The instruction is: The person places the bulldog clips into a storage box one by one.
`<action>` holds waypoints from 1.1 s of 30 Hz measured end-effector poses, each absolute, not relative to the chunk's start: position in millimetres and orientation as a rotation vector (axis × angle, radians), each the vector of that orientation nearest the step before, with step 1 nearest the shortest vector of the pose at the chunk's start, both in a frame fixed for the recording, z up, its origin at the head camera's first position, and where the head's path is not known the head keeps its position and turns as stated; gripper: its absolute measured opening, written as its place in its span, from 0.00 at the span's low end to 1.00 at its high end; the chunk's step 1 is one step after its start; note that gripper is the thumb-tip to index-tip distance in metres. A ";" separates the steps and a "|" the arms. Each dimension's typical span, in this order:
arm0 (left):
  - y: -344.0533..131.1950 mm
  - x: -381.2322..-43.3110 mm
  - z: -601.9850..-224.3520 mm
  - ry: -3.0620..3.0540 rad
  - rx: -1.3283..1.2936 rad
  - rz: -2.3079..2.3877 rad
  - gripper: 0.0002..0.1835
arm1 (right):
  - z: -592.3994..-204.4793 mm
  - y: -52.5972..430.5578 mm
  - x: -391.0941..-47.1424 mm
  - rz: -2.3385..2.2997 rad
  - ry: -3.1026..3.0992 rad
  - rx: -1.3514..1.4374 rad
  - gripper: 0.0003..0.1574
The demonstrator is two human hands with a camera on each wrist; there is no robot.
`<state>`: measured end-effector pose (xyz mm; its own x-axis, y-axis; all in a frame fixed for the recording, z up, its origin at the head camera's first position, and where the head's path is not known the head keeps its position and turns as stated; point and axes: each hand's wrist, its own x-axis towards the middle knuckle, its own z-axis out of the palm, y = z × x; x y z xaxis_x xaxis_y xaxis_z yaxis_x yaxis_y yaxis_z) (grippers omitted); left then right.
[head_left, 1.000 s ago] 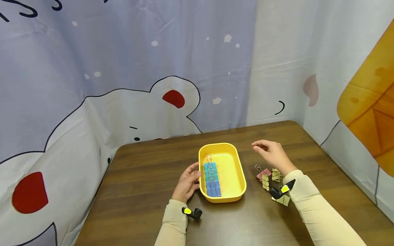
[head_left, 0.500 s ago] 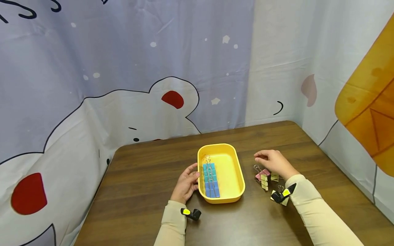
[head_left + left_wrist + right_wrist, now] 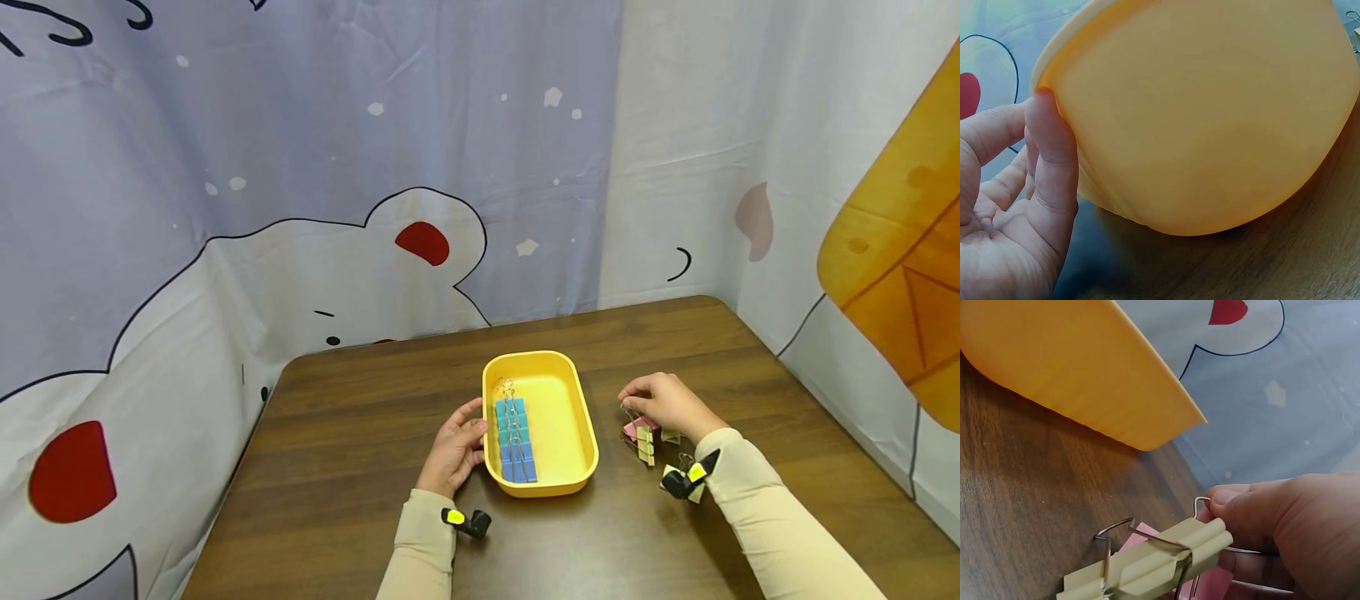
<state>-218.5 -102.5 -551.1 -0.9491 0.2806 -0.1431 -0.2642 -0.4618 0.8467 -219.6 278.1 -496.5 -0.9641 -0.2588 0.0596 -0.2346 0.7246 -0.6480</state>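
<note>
My left hand (image 3: 453, 448) pinches the left rim of a yellow plastic tray (image 3: 583, 408), thumb and forefinger at its edge (image 3: 1063, 47). Along the tray's left side lie teal binder clips (image 3: 512, 421) and blue binder clips (image 3: 519, 462) in a row, wire handles up. Right of the tray, my right hand (image 3: 670, 404) bends over a small pile of clips. Its thumb and forefinger pinch a wire handle of a pink binder clip (image 3: 1213, 584). A pale yellow binder clip (image 3: 1154, 559) overlaps the pink one in the right wrist view. The other right fingers are partly hidden behind the clips.
More pale yellow binder clips lie beside the pile, one partly under the right hand (image 3: 671, 436) and another by the right wrist (image 3: 696, 493). The brown wooden table (image 3: 360, 417) backs onto a printed curtain (image 3: 315, 167). Each wrist wears a small black camera.
My right hand has come down toward the near side, from above the table to the pink clip's wire handle. The left hand and tray have stayed in place.
</note>
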 end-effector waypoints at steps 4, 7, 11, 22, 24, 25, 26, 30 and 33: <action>-102.2 -218.6 -550.8 1.410 0.027 2.441 0.28 | -496.4 279.0 -219.5 -1.129 2.867 -0.412 0.09; -101.9 -218.5 -550.1 1.410 0.026 2.442 0.28 | -495.2 280.8 -220.7 -1.121 2.914 -0.419 0.09; -102.3 -218.5 -550.0 1.421 0.021 2.434 0.29 | -493.0 282.4 -222.1 -1.101 3.014 -0.410 0.08; -101.7 -217.9 -550.1 1.419 0.022 2.434 0.28 | -476.0 276.3 -223.9 -1.270 3.035 -0.348 0.08; -102.1 -218.2 -550.6 1.420 0.028 2.431 0.28 | -471.1 271.4 -223.6 -1.301 3.034 -0.362 0.08; -102.1 -218.4 -550.7 1.424 0.034 2.430 0.28 | -468.4 268.3 -223.1 -1.314 3.033 -0.367 0.08; -102.2 -218.8 -551.0 1.425 0.039 2.429 0.28 | -465.9 265.1 -222.6 -1.327 3.031 -0.377 0.08; -102.2 -219.1 -550.5 1.425 0.042 2.430 0.28 | -458.1 251.1 -220.6 -1.364 3.016 -0.422 0.07; -101.9 -218.7 -549.9 1.426 0.030 2.433 0.28 | -452.8 240.4 -218.7 -1.383 3.005 -0.470 0.06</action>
